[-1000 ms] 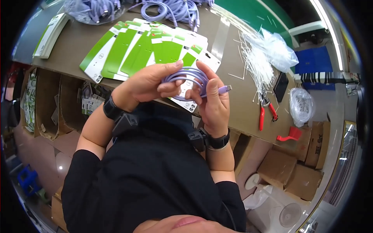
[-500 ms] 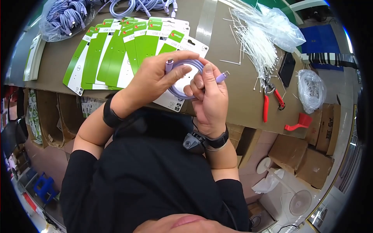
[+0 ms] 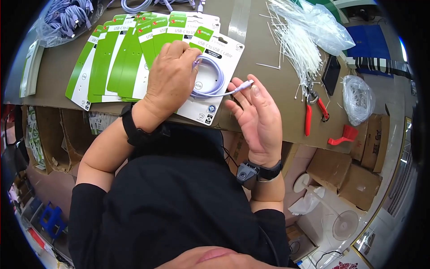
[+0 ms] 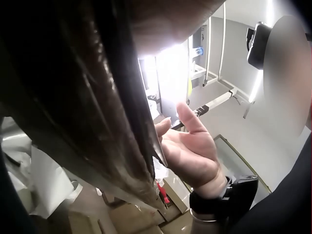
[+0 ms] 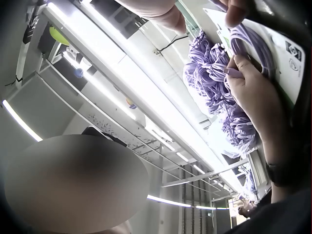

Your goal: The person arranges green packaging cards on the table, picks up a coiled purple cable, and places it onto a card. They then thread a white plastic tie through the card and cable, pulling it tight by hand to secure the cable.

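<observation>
A coiled lilac USB-C cable (image 3: 220, 76) lies over the front white and green packaging card (image 3: 197, 115). My left hand (image 3: 172, 74) grips the coil's left side, its fingertips partly hidden; the right wrist view shows this hand (image 5: 258, 95) with a cable plug (image 5: 233, 72) by the thumb. From the coil's lower side one end runs right to a plug (image 3: 244, 86) that overlaps the fingertips of my right hand (image 3: 260, 119). That hand is palm up with its fingers extended, as the left wrist view of the right hand (image 4: 192, 153) also shows.
More cards (image 3: 123, 67) fan out leftward, with a card stack (image 3: 30, 69) at the table's left end. Bagged lilac cables (image 3: 67, 20) lie at the back left. To the right are white cable ties (image 3: 295, 54), red-handled cutters (image 3: 308, 119), a phone (image 3: 331, 74) and a red brush-like tool (image 3: 344, 135).
The coil has come down from between both hands onto the front card. My left hand has shifted left and turned its back up; my right hand has moved right and opened its fingers.
</observation>
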`<state>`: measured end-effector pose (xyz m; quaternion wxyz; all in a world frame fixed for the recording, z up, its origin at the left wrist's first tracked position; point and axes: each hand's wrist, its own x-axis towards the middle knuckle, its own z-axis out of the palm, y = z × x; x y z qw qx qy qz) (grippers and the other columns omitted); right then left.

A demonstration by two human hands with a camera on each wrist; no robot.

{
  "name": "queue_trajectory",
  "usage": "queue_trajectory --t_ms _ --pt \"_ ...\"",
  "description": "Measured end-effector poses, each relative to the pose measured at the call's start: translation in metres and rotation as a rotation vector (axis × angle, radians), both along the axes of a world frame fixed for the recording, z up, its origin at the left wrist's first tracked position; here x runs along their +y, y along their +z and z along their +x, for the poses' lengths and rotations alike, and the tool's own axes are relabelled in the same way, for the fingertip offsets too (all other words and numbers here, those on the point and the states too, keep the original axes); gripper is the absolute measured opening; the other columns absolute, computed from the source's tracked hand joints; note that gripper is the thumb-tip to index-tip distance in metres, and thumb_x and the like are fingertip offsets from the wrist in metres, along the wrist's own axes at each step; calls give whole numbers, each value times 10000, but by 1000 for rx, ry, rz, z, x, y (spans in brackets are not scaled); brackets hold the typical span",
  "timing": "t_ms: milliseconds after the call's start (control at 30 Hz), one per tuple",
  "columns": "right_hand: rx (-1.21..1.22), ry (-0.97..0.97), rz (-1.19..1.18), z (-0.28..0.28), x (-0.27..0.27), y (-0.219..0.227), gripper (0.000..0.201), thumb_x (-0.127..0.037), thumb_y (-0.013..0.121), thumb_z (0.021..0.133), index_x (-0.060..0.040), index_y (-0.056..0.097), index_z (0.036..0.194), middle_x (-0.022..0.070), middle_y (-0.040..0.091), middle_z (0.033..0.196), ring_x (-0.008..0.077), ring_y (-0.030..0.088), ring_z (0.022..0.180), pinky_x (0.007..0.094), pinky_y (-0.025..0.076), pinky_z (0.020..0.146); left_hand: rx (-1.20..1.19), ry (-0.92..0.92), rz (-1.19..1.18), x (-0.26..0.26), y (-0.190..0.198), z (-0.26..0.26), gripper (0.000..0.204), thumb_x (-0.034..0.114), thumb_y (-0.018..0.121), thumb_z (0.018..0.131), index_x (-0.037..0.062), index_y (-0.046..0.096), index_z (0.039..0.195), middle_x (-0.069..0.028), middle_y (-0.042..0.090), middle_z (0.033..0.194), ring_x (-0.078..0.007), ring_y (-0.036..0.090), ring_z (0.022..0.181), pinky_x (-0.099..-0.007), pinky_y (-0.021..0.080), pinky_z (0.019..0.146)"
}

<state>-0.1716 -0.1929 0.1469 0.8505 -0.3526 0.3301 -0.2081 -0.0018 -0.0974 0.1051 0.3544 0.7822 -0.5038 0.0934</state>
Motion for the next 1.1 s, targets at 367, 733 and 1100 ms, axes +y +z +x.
queue_trajectory --t_ms 367,733,1100 --pt "175 233 -382 40 -10 -11 551 -327 735 822 29 504 1174 72 638 949 107 602 749 209 483 632 190 -154 -108 3 1 0 146 100 652 807 57 653 947 -78 589 873 -277 557 849 -369 462 733" --pt "0 38 -554 44 11 -8 282 -75 630 887 36 551 1134 82 647 1046 118 622 896 243 499 792 149 -213 -134 16 25 -1 377 127 656 798 34 567 1152 -136 572 1044 -305 530 994 -401 417 872" --pt "-183 -218 -710 83 28 -9 253 -113 624 894 47 586 1087 71 654 993 91 607 830 240 509 695 -290 -49 51 31 36 -26 455 49 566 808 -22 494 1251 -182 493 1313 -333 419 1288 -431 339 1045"
